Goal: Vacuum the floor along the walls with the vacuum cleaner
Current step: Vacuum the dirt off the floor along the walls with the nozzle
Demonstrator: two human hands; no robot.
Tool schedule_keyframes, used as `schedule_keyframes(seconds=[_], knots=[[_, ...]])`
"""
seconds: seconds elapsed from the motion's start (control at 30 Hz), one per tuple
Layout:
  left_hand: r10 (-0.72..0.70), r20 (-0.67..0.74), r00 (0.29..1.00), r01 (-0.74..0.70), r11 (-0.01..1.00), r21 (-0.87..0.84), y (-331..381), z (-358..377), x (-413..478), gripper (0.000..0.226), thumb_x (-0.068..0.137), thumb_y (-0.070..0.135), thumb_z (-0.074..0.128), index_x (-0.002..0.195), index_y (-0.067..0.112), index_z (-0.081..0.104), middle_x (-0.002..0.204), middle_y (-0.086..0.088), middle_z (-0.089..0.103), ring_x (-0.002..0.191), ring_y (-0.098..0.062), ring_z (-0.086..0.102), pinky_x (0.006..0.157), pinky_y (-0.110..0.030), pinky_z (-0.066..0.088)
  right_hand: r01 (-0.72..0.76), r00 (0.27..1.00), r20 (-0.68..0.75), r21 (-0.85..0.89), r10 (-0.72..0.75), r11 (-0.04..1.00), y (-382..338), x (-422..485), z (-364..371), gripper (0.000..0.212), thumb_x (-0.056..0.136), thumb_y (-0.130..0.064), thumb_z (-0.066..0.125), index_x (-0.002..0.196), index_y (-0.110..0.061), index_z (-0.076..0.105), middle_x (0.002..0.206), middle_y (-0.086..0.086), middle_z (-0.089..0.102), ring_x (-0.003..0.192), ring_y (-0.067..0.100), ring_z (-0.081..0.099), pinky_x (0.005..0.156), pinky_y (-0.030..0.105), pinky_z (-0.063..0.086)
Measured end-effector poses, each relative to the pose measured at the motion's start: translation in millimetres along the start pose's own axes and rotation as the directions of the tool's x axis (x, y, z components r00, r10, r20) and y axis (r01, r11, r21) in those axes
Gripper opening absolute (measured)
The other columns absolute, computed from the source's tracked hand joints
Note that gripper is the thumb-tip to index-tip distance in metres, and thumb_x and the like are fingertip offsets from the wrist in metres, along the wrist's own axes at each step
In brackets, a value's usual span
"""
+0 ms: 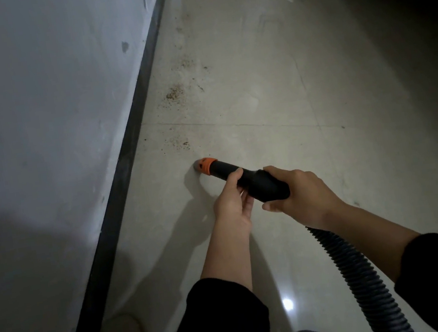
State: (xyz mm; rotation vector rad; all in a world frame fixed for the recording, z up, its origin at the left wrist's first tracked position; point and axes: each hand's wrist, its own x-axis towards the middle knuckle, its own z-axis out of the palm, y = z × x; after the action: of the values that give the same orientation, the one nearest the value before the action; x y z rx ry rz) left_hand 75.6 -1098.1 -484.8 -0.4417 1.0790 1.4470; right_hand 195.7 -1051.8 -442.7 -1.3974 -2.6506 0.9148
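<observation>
Pale wall, dark skirting, tiled floor

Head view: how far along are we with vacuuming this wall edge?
Done, apparently: the floor between the person and the orange tip shows no grit. In hand: left hand and right hand both grip the black nozzle, its tip down near the baseboard. Left: a grit patch just ahead, a denser patch farther on, and thinner scatter beyond, all along the baseboard.
</observation>
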Motion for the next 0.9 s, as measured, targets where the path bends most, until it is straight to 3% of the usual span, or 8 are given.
schedule_keyframes(seconds=[0.5, 0.67, 0.9], knots=[[-0.033, 0.029, 0.999, 0.030, 0.995, 0.096, -35, 18, 0, 0.028, 0.086, 0.019, 0.072, 0.109, 0.006, 0.063, 0.100, -0.009, 0.069, 0.088, -0.018, 0.064, 0.072, -0.024, 0.055, -0.073, 0.996, -0.055, 0.002, 0.073, 0.997, 31, -30, -9, 0.038, 0.082, -0.031, 0.074, 0.115, -0.029, 0.055, 0.082, -0.003, 0.063, 0.070, 0.014, 0.056, 0.061, 0.026, 0.042], [-0.043, 0.036, 0.998, 0.037, 0.987, 0.159, -49, 28, 4, 0.030, 0.085, 0.020, 0.074, 0.110, 0.005, 0.063, 0.099, -0.008, 0.070, 0.089, -0.018, 0.065, 0.085, -0.028, 0.056, -0.206, 0.969, -0.143, -0.014, 0.202, 0.978, 45, -46, -6, 0.034, 0.083, -0.042, 0.071, 0.102, -0.021, 0.051, 0.079, -0.005, 0.061, 0.071, 0.016, 0.057, 0.056, 0.025, 0.039], [-0.064, 0.057, 0.996, 0.049, 0.972, 0.229, -65, 49, 7, 0.035, 0.085, 0.022, 0.075, 0.113, 0.004, 0.064, 0.104, -0.009, 0.070, 0.093, -0.019, 0.066, 0.081, -0.027, 0.056, -0.264, 0.948, -0.188, -0.004, 0.259, 0.964, 70, -51, -12, 0.033, 0.084, -0.045, 0.069, 0.102, -0.022, 0.054, 0.076, -0.006, 0.058, 0.069, 0.015, 0.056, 0.056, 0.027, 0.039]])
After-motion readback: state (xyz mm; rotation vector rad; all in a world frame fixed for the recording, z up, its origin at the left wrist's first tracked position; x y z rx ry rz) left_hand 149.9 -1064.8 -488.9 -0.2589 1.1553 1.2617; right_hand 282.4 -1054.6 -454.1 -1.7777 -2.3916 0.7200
